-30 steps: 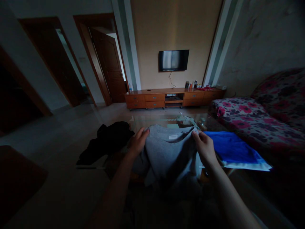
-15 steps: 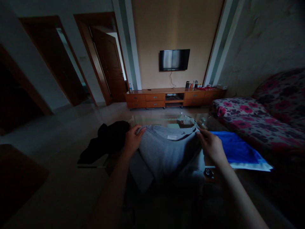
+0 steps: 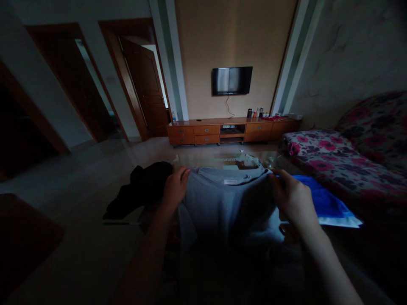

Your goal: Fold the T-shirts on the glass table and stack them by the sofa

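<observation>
Left hand point(image 3: 174, 189) and right hand point(image 3: 291, 198) are bare — so are both forearms point(image 3: 150, 254), dim in shadow.

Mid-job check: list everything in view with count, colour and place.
grey shirt: one, grey, held over the table, centre
black garment: one, black, bunched at the table's left
blue garment: one, blue, folded at the table's right
glass table: one, clear, under the clothes
television: one, black, far wall
TV cabinet: one, brown wood, below the television
sofa: one, red floral, right side
wooden door: one, brown, left of the cabinet
left hand: one, gripping the shirt's left shoulder
right hand: one, gripping its right shoulder
</observation>
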Demonstrator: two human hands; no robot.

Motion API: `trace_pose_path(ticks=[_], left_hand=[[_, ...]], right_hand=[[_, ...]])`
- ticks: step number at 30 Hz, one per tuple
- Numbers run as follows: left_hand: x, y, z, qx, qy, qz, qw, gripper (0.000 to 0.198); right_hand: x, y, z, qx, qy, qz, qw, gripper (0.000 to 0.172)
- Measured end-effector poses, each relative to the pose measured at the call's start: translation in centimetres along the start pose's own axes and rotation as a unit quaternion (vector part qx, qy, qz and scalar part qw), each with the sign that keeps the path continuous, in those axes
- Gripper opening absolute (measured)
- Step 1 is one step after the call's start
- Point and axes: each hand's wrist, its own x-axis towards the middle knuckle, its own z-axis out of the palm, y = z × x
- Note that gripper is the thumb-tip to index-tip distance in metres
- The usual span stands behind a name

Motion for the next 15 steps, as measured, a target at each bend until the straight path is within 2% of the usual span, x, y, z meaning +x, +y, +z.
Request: trace_pose_path(ticks=[4, 5, 7, 8, 10, 12, 13, 14, 15], left_hand=[[-0.5, 1.0, -2.4, 0.006, -0.021, 0.000, 1.000, 0.034], [-0.7, 1.0, -3.1, 0.004, -0.052, 0.010, 0.999, 0.034], [-1.1, 0.8, -4.7, 0.005, -0.154, 0.030, 0.988, 0.037], [-1.3, 0.6, -5.6, 0.011, -0.209, 0.039, 0.977, 0.040], [-1.6, 0.3, -7.4, 0.027, -0.292, 0.052, 0.955, 0.043], [-1.9, 0.3, -9.2, 0.032, -0.330, 0.065, 0.941, 0.036], [-1.9, 0.4, -10.1, 0.031, -0.338, 0.072, 0.938, 0.029], [-2.0, 0.7, -10.9, 0.035, -0.339, 0.080, 0.937, 0.021], [-2.0, 1.0, -11.7, 0.048, -0.332, 0.088, 0.938, 0.013]], right_hand=[[1.1, 1.0, -0.8, 0.158, -0.083, 0.036, 0.983, 0.037], [1.6, 1.3, -0.9, 0.196, -0.097, 0.050, 0.975, 0.037], [2.7, 1.5, -1.4, 0.260, -0.127, 0.095, 0.953, 0.036], [3.2, 1.3, -1.9, 0.291, -0.158, 0.115, 0.937, 0.034], [3.8, 0.5, -3.1, 0.350, -0.261, 0.127, 0.891, 0.030], [4.2, -0.4, -4.5, 0.390, -0.369, 0.103, 0.838, 0.036], [4.4, -0.8, -5.1, 0.396, -0.398, 0.085, 0.823, 0.042], [4.7, -1.1, -5.5, 0.397, -0.388, 0.070, 0.829, 0.046], [5.0, -1.2, -5.9, 0.388, -0.347, 0.053, 0.852, 0.047]])
